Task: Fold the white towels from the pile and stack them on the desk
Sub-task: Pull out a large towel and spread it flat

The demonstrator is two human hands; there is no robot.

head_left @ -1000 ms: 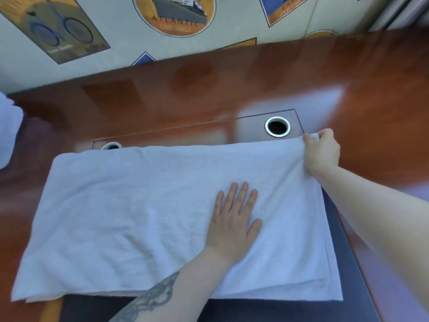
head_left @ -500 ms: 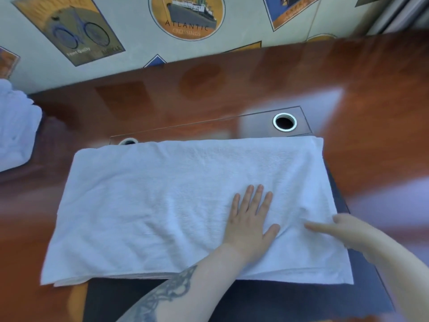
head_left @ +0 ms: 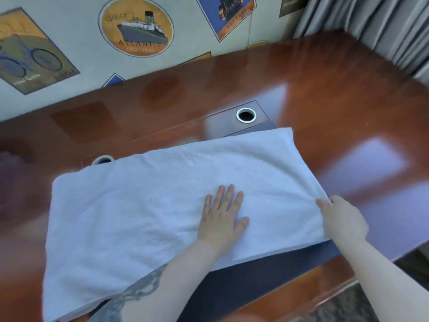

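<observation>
A white towel (head_left: 148, 212), folded double, lies flat across the desk (head_left: 336, 108), its long side running left to right. My left hand (head_left: 222, 217) presses flat on the towel's middle, fingers straight and spread. My right hand (head_left: 341, 219) is at the towel's right edge, thumb on top of the cloth and fingers curled at the hem, pinching it. The pile of towels is out of view.
The glossy red-brown desk has a dark inlaid pad (head_left: 267, 282) under the towel and two metal-ringed cable holes (head_left: 246, 115) (head_left: 103, 159) behind it. A wall with travel posters (head_left: 137, 26) stands at the back, a grey curtain (head_left: 376, 22) at the right. Bare desk lies right of the towel.
My right hand let go of the towel's far right corner and came down to its right edge. The left hand stayed flat. The view swung right, so the pile at the left is gone.
</observation>
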